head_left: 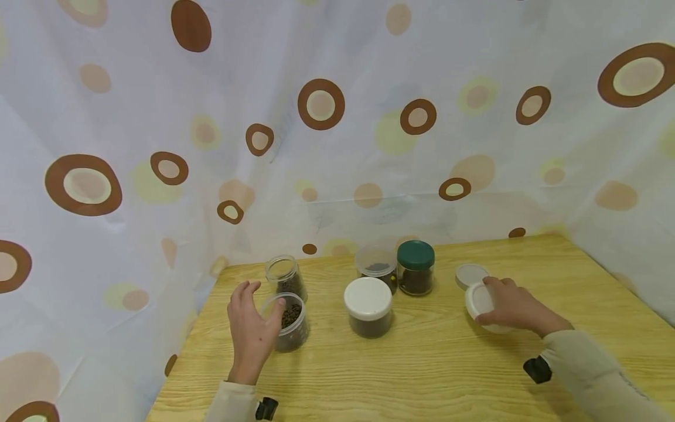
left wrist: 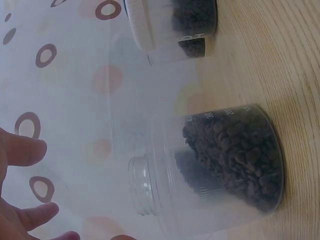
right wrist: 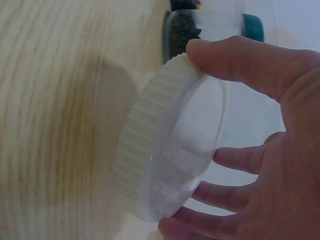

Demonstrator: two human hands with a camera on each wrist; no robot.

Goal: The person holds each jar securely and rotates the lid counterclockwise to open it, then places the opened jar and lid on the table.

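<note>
A white ribbed lid [right wrist: 145, 145] is gripped by its rim in my right hand [head_left: 514, 308], tilted above the right part of the table. Close to my left hand [head_left: 250, 331] stands a clear plastic jar [left wrist: 235, 155] without a lid, part-filled with dark brown pellets. That hand's fingers are spread and bent around the air at the jar's left side, and the left wrist view shows them apart from it. Behind this jar is a narrower open glass jar [head_left: 285, 275], also holding dark bits. Another pale lid [head_left: 471, 275] lies flat just beyond the held lid.
Mid-table stands a white-lidded jar [head_left: 368, 302] with dark contents. Behind it are a clear jar [head_left: 375, 264] with a translucent top and a green-lidded jar [head_left: 415, 266]. A spotted curtain [head_left: 337, 146] hangs along the back edge of the wooden table [head_left: 369, 381].
</note>
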